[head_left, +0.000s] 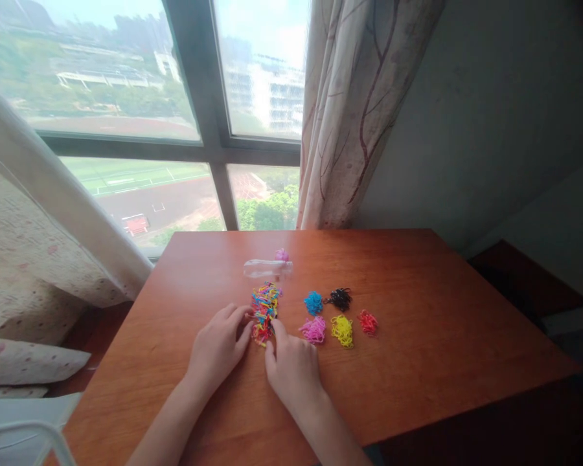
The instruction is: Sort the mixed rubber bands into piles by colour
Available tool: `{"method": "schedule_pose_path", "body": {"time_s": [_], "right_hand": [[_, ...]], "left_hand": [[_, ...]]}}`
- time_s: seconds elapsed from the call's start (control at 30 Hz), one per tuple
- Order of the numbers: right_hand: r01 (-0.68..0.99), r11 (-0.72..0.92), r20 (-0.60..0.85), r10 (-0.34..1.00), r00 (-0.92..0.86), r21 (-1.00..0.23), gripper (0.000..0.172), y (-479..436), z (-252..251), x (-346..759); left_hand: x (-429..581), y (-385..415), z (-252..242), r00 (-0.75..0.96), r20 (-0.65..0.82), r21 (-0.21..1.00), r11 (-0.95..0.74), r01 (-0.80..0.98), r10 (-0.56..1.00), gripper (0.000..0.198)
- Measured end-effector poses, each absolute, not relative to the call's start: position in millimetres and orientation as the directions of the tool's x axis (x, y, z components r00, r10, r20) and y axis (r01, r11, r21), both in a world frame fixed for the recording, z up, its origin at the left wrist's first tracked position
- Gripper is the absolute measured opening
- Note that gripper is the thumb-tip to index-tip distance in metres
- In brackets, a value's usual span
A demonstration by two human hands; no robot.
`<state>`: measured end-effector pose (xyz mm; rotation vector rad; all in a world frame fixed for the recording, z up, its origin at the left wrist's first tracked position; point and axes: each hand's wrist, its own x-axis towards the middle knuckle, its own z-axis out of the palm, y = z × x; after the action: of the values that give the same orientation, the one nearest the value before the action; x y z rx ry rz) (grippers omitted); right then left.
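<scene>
A mixed heap of small coloured rubber bands [265, 303] lies on the brown table. My left hand [219, 340] rests at its left edge, fingers bent and thumb apart, with the fingertips touching the bands. At the near right side of the heap, my right hand [294, 364] has its index finger stretched onto the bands and its thumb apart from it. To the right lie single-colour piles: blue bands [313, 302], black bands [341, 298], pink bands [313, 329], yellow bands [342, 330] and red bands [368, 322].
Behind the heap lies a clear plastic bag or tube [267, 268], beside a small pinkish-purple bundle [282, 255]. The wooden table [427, 349] backs onto a window [214, 149] with curtains [350, 116] on both sides. A white chair-like frame [34, 427] stands at lower left.
</scene>
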<state>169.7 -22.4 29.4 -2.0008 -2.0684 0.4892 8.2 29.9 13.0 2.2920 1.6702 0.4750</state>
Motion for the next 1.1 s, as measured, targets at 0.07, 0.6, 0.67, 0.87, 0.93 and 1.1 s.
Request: {"method": "schedule_pose_path", "body": {"time_s": [0.07, 0.6, 0.67, 0.87, 0.93, 1.1], "right_hand": [[0.909, 0.035, -0.047, 0.997, -0.06, -0.416, 0.037, -23, 29, 171], [0.816, 0.078, 0.17, 0.985, 0.026, -0.573, 0.007, -24, -3, 171], [0.772, 0.093, 0.198, 0.979, 0.043, -0.628, 0.009, -23, -5, 173], [0.629, 0.134, 0.241, 0.967, 0.087, -0.766, 0.015, -22, -5, 176], [0.587, 0.147, 0.251, 0.963, 0.098, -0.796, 0.017, -23, -4, 177], [0.59, 0.17, 0.274, 0.957, 0.091, -0.789, 0.021, -43, -4, 190]], "left_hand": [[7, 27, 12, 0.308, 0.111, 0.416, -0.325, 0.849, 0.945, 0.023], [3, 22, 8, 0.296, 0.16, 0.465, -0.336, 0.819, 0.942, 0.016], [3, 22, 7, 0.304, 0.156, 0.467, -0.341, 0.816, 0.94, 0.017], [2, 25, 7, 0.3, 0.148, 0.472, -0.334, 0.816, 0.942, 0.017], [3, 26, 7, 0.296, 0.146, 0.474, -0.33, 0.817, 0.944, 0.017], [3, 30, 6, 0.288, 0.128, 0.471, -0.313, 0.825, 0.949, 0.017]]}}
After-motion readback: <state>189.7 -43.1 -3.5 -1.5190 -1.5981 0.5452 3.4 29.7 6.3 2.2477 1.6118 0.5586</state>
